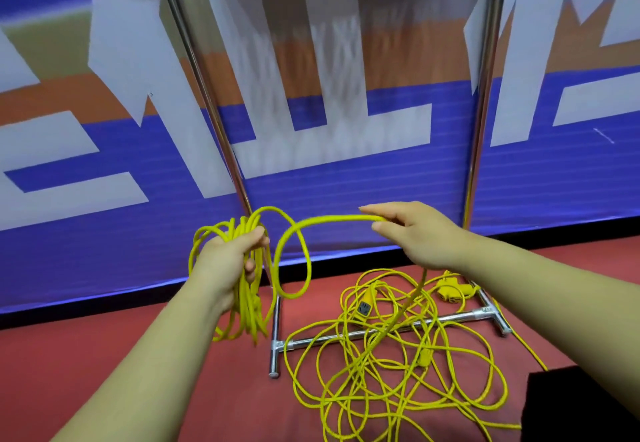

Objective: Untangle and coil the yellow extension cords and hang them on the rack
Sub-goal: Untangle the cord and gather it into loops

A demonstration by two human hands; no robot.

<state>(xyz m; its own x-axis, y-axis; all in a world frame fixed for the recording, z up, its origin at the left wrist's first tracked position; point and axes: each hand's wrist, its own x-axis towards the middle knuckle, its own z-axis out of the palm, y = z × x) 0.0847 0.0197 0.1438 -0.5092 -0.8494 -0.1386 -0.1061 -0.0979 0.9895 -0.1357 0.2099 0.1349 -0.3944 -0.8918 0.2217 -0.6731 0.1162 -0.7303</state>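
Two bare forearms reach out over the red floor [121, 355]. Left hand [228, 261] grips a gathered coil of thin yellow extension cord [246, 310], its fingers [254, 235] curled round the bunched top so the loops hang down below the wrist. Right hand [419, 233] pinches a single yellow strand [332, 219] between thumb and fingers; from the pinch the strand runs across to the coil, dropping into one loose hanging loop [294, 268] on the way. Below the right hand the same cord falls to a tangled yellow pile [398, 382] spread on the floor near its far edge.

That pile lies over the base bar of a chromed metal tube rack [275, 330], with cord passing across the bar. One yellow socket block with a grey face [365, 306] sits in the tangle, and a cluster of yellow connectors [450, 291] lies by the rack's right foot. The rack's uprights number two: one [207, 95] behind the coil, the other [485, 95] beyond the right hand. A blue, white and orange banner [104, 233] stands behind. One black object [581, 403] fills the floor's near right corner; I cannot tell what it is.
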